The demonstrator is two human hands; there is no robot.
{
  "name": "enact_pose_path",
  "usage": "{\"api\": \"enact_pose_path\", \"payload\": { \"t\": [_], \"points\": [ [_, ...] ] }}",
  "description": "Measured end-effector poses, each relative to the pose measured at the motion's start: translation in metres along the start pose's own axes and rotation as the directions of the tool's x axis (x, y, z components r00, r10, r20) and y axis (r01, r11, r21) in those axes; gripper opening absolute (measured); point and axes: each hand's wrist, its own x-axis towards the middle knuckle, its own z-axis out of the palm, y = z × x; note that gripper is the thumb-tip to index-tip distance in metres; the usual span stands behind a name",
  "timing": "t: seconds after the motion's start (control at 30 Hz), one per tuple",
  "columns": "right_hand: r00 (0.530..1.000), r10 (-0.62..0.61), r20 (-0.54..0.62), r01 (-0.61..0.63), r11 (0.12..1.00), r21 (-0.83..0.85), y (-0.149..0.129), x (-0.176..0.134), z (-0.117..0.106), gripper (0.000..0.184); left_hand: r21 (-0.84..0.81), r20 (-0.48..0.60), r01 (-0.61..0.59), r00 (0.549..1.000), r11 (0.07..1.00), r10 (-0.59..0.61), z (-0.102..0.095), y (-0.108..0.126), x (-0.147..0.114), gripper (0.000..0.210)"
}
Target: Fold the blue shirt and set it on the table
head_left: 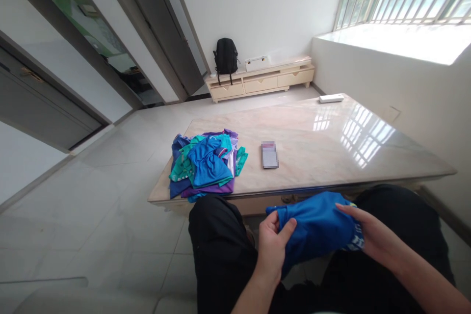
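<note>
Blue, teal and purple stretchy garments in a rumpled heap (pixel 209 162), loosely layered at the left end of a long, glossy, pinkish marble-patterned counter (pixel 294 125), with a teal flap poking out to the right and some cloth hanging over the near edge. Looks stacked rather than neatly squared; hard to tell whether already handled or waiting. Behind, a black fabric backpack (pixel 225 56) on a low cream-coloured wooden cabinet (pixel 261 84). Right of the heap, well apart from it, a small flat rectangular pinkish-grey object (pixel 270 155), too blurred to identify.

Next, nearer the body, the left hand (pixel 271 243), grip closed, thumb and fingers pinching the left end of a bright blue, smooth, slightly shiny garment (pixel 318 223). Held up over the lap, between black-trousered knees, just before the counter's near edge and off its top. Hangs bunched in the middle, with a white-patterned band at the right end. Beyond, a white oblong plastic object (pixel 331 98) near the counter's far corner. Farther right, the right hand (pixel 373 233), grip closed on that banded end, thumb on top.

Seems part-way through: several pieces on the counter, one in handling. Of work left, shows at least this blue piece, neither flat nor tidily shaped.
</note>
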Motion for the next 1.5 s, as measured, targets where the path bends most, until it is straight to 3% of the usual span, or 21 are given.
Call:
{"api": "enact_pose_path", "payload": {
  "t": [0.1,0.27,0.4,0.47,0.53,0.6,0.7,0.77,0.87,0.93,1.13,1.37,1.43,1.5],
  "points": [
    [1.000,-0.007,-0.002,0.007,0.996,-0.087,0.023,0.012,-0.009,0.049,0.034,-0.003,-0.018,1.000,0.999,0.018,-0.001,-0.003,0.001,0.038],
    [0.976,-0.009,0.216,0.046,0.985,-0.169,0.051,0.028,-0.031,0.041,0.090,-0.023,-0.039,0.999,0.995,0.042,-0.012,-0.003,0.004,0.042],
    [0.977,-0.202,0.070,0.213,0.953,-0.214,0.040,0.032,-0.033,0.074,0.183,-0.055,-0.060,0.996,0.981,0.071,-0.030,-0.003,0.013,0.052],
    [0.945,-0.327,-0.011,0.313,0.914,-0.259,0.029,0.029,-0.027,0.095,0.236,-0.106,-0.068,0.990,0.969,0.095,-0.036,-0.005,0.018,0.065],
    [0.887,-0.458,-0.054,0.411,0.840,-0.355,0.019,0.022,-0.018,0.102,0.304,-0.141,-0.101,0.979,0.947,0.150,-0.039,-0.007,0.020,0.075],
    [0.819,-0.570,-0.069,0.471,0.736,-0.485,0.012,0.014,-0.010,0.095,0.398,-0.126,-0.159,0.966,0.904,0.226,-0.040,-0.008,0.021,0.073],
    [0.765,-0.643,-0.040,0.483,0.613,-0.625,0.005,0.005,-0.007,0.078,0.579,-0.046,-0.253,0.939,0.775,0.341,-0.043,-0.006,0.020,0.044],
    [0.778,-0.628,0.001,0.474,0.587,-0.657,0.000,0.003,-0.011,0.071,0.668,0.026,-0.304,0.922,0.679,0.387,-0.046,-0.003,0.020,0.030],
    [0.822,-0.564,0.079,0.460,0.575,-0.677,-0.004,0.003,-0.025,0.068,0.739,0.122,-0.372,0.894,0.562,0.432,-0.051,0.002,0.020,0.037],
    [0.827,-0.548,0.121,0.467,0.553,-0.690,-0.005,0.006,-0.033,0.066,0.768,0.171,-0.409,0.873,0.493,0.457,-0.052,0.005,0.020,0.039],
    [0.792,-0.597,0.126,0.475,0.474,-0.742,0.004,0.020,-0.047,0.055,0.806,0.260,-0.482,0.810,0.344,0.526,-0.049,0.004,0.014,0.025],
    [0.772,-0.620,0.139,0.358,0.244,-0.901,0.019,0.038,-0.063,0.040,0.868,0.368,-0.486,0.766,0.100,0.527,-0.052,-0.007,0.013,0.007],
    [0.743,-0.644,0.179,0.366,0.169,-0.915,0.021,0.040,-0.066,0.036,0.887,0.358,-0.457,0.767,0.061,0.532,-0.052,-0.007,0.014,0.005],
    [0.680,-0.690,0.249,0.393,0.057,-0.918,0.020,0.039,-0.066,0.033,0.881,0.367,-0.468,0.773,0.075,0.517,-0.052,-0.005,0.014,0.005]
  ]
}}
